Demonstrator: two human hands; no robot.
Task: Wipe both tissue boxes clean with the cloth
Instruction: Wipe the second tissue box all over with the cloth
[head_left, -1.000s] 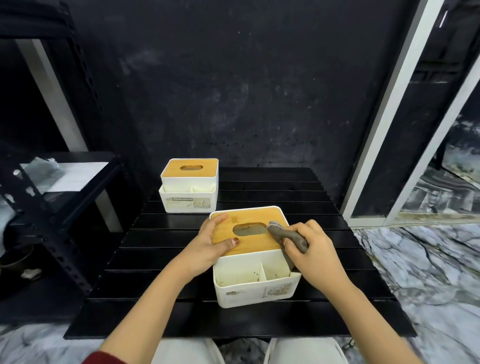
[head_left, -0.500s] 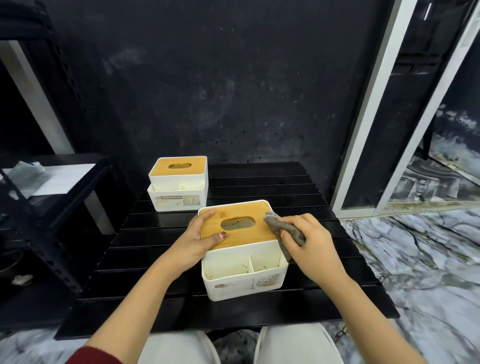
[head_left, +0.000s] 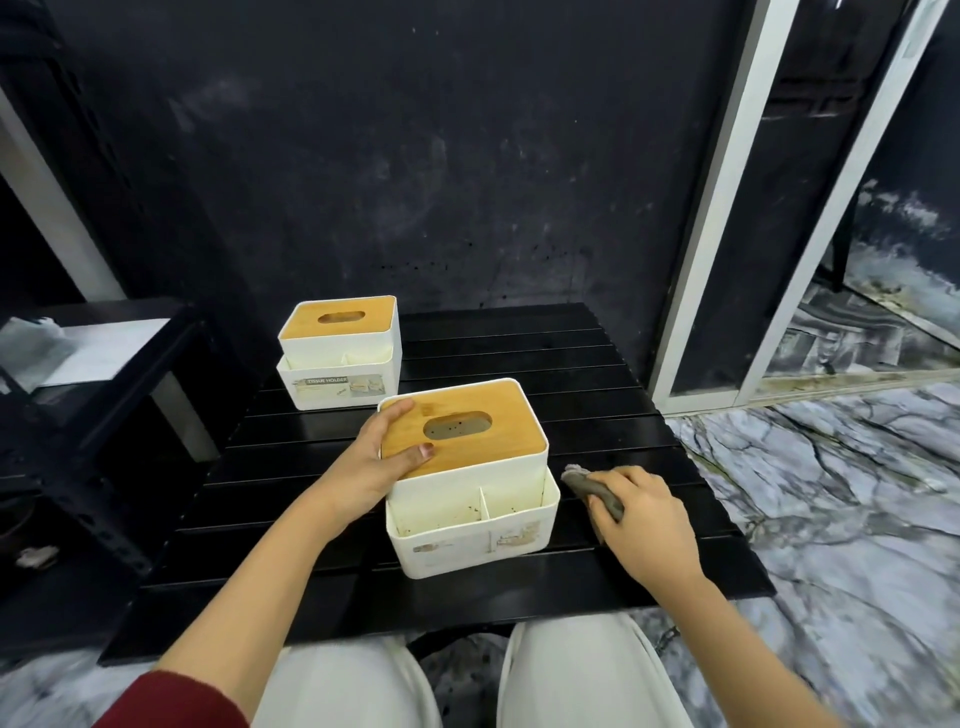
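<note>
Two white tissue boxes with wooden lids on the black slatted tabletop (head_left: 597, 364): far tissue box (head_left: 340, 353) labelled "TISSUE HOLDER", near tissue box (head_left: 467, 478) clasped by left hand (head_left: 382, 457), grey cloth (head_left: 595, 491) bunched in right hand (head_left: 641, 514) beside it.

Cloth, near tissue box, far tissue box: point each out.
cloth (head_left: 592, 488), head view, on the grey roll's exposed end.
near tissue box (head_left: 467, 551), head view, front white wall.
far tissue box (head_left: 340, 318), head view, wooden lid.

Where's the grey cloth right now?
In the head view, the crumpled grey cloth is gripped in the right hand, over the black slatted table, just right of the near white tissue box with the wooden lid, apparently apart from it.
</note>
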